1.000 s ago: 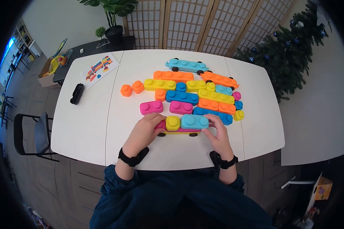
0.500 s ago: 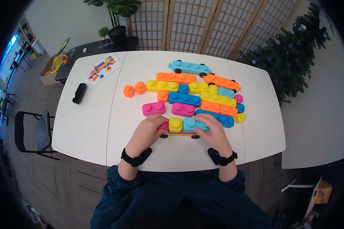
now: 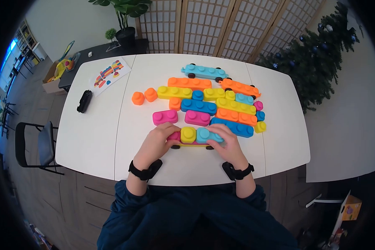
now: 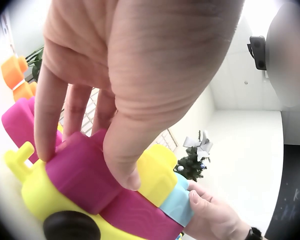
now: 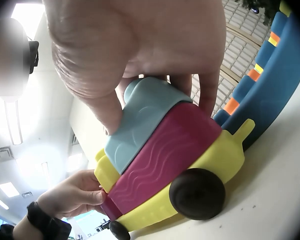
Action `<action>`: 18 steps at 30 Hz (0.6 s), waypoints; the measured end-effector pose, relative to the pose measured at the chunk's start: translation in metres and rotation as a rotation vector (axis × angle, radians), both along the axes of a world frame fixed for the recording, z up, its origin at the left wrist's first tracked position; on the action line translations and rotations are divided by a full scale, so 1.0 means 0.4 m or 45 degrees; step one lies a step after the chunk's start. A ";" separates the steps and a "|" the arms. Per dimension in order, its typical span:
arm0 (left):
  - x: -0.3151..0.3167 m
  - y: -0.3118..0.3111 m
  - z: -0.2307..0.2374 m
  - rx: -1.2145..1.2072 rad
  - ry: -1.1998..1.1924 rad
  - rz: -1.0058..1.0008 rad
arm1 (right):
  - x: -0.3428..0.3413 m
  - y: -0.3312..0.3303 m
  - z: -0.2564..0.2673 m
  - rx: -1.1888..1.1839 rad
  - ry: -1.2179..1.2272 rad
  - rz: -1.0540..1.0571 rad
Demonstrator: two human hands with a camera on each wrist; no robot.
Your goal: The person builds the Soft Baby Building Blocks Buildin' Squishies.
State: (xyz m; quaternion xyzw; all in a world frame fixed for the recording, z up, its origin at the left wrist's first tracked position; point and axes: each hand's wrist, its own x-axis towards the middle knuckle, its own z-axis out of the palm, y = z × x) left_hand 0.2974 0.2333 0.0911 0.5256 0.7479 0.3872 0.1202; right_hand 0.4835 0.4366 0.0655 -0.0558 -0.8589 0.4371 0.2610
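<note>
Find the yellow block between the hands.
In the head view, the yellow block sits centrally, between the pink block in the left hand and light blue block in the right hand.

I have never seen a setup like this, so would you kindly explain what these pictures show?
There is no robot here, just a person working bare-handed. One picture looks down from the head; the others look out from the left and right wrists. On the white table lie colourful studded blocks and a printed sheet. Nearest the person, a yellow wheeled base carries a long magenta block. On top of that, the left hand grips a small magenta block and the right hand a light-blue block, with a yellow block between.
</note>
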 end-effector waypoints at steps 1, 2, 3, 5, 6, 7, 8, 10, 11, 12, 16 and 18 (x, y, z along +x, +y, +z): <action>-0.001 -0.001 0.000 0.000 -0.002 0.000 | 0.000 -0.001 -0.001 -0.010 -0.006 -0.001; -0.002 -0.002 0.000 -0.022 -0.021 0.001 | 0.001 0.000 -0.001 -0.010 -0.009 -0.002; -0.001 -0.002 0.001 -0.044 -0.040 0.000 | 0.002 0.000 0.002 -0.004 -0.017 0.004; 0.001 -0.001 0.006 -0.047 -0.041 -0.002 | 0.008 -0.005 0.017 0.002 -0.028 0.005; 0.003 -0.002 0.008 -0.050 -0.036 0.000 | 0.012 -0.010 0.033 -0.001 -0.031 -0.058; 0.003 -0.002 0.006 -0.050 -0.036 -0.003 | 0.014 -0.014 0.042 -0.003 -0.031 -0.121; 0.002 -0.001 0.002 -0.054 -0.026 0.006 | 0.021 -0.010 0.038 -0.003 -0.029 -0.124; -0.001 0.001 -0.003 -0.054 -0.015 0.014 | 0.042 0.012 0.020 -0.147 -0.048 -0.185; -0.002 0.001 -0.006 -0.041 -0.015 0.016 | 0.049 0.021 0.012 -0.146 -0.048 -0.185; -0.002 0.001 -0.008 -0.028 -0.017 0.018 | 0.057 0.029 0.004 -0.105 -0.074 -0.176; -0.011 0.001 -0.003 -0.056 0.045 -0.015 | 0.065 0.022 -0.010 -0.149 -0.095 -0.171; -0.040 -0.012 -0.006 -0.046 -0.052 -0.034 | 0.062 0.016 -0.011 -0.153 -0.092 -0.180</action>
